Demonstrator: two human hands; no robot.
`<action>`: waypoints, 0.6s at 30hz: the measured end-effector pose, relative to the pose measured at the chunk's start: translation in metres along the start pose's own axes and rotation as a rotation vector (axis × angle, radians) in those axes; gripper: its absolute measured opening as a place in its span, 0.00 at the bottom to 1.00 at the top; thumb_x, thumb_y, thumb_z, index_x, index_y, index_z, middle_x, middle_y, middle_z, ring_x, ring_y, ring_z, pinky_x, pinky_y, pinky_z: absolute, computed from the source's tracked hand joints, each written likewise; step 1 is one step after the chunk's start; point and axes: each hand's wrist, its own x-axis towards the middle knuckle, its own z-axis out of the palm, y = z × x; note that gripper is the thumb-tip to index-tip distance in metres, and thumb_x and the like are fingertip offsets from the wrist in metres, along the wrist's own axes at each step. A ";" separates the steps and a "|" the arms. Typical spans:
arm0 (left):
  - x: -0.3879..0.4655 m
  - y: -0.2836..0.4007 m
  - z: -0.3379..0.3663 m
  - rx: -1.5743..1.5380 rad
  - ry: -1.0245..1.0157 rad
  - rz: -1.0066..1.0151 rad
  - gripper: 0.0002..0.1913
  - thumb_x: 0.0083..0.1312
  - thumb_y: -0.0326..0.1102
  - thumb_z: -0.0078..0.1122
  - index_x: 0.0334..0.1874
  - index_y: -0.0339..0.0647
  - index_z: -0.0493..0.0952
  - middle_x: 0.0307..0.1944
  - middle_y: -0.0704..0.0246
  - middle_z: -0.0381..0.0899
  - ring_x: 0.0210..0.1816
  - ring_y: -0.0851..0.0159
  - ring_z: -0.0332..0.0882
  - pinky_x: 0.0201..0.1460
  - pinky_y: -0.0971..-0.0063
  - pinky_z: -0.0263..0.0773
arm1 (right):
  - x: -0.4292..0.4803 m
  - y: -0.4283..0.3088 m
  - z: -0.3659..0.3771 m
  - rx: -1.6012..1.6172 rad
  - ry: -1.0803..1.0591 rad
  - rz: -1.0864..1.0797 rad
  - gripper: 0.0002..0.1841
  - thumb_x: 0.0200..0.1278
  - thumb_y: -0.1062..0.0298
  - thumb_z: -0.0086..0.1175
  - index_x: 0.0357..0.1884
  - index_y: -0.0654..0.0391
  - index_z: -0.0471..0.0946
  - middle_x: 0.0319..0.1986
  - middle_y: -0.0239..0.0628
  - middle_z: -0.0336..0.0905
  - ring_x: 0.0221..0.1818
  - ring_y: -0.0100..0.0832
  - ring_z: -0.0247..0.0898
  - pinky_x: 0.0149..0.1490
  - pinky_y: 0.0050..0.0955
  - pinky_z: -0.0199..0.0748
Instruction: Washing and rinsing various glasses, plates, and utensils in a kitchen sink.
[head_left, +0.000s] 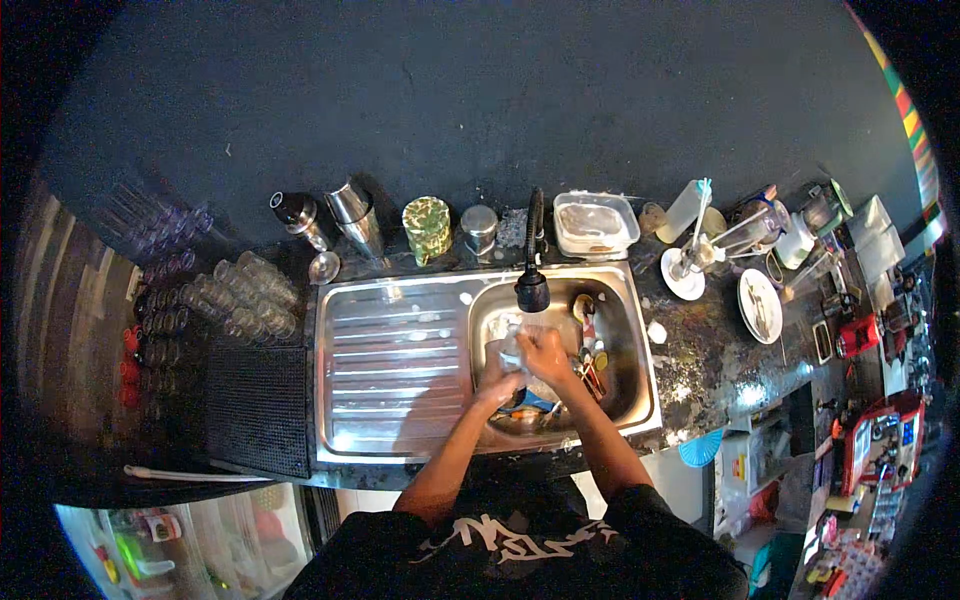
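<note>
My left hand (496, 375) and my right hand (544, 352) are close together over the left part of the steel sink basin (637, 375), beneath the black faucet (532, 289). Between them is a pale, shiny item, perhaps a clear cup or glass (511, 346); blur and the fingers hide its shape. My left hand is around its lower side, while the fingers of my right hand are curled at its top; whether they grip it is unclear. Utensils and small items (592, 352) lie in the basin to the right, with a blue item (532, 401) below my hands.
Left of the basin is a ribbed steel drainboard (397, 360), then a black rubber mat (259, 405) and stacked glasses (247, 296). Shakers (356, 217), a camouflage-patterned tin (427, 229) and a plastic tub (596, 225) stand behind. White plates (759, 306) and bottles are at right.
</note>
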 end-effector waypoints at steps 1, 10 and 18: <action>0.002 0.001 0.002 -0.001 -0.013 -0.002 0.40 0.51 0.26 0.64 0.65 0.40 0.53 0.53 0.58 0.69 0.55 0.59 0.70 0.57 0.67 0.68 | -0.005 0.007 0.006 0.221 0.127 -0.104 0.14 0.62 0.61 0.53 0.30 0.64 0.78 0.21 0.44 0.75 0.23 0.32 0.70 0.33 0.35 0.71; -0.003 0.040 0.031 -0.695 -0.050 -0.299 0.22 0.63 0.38 0.59 0.58 0.42 0.67 0.43 0.71 0.73 0.47 0.71 0.72 0.48 0.75 0.70 | -0.018 0.050 0.012 0.478 0.374 -0.093 0.16 0.68 0.58 0.50 0.35 0.63 0.79 0.28 0.38 0.79 0.30 0.28 0.73 0.34 0.31 0.71; 0.007 0.071 0.038 0.544 0.429 0.544 0.18 0.65 0.46 0.57 0.38 0.34 0.78 0.29 0.53 0.80 0.31 0.61 0.79 0.35 0.65 0.71 | -0.015 0.042 0.035 1.288 0.145 0.324 0.21 0.69 0.46 0.43 0.47 0.52 0.76 0.38 0.34 0.77 0.39 0.30 0.73 0.44 0.30 0.73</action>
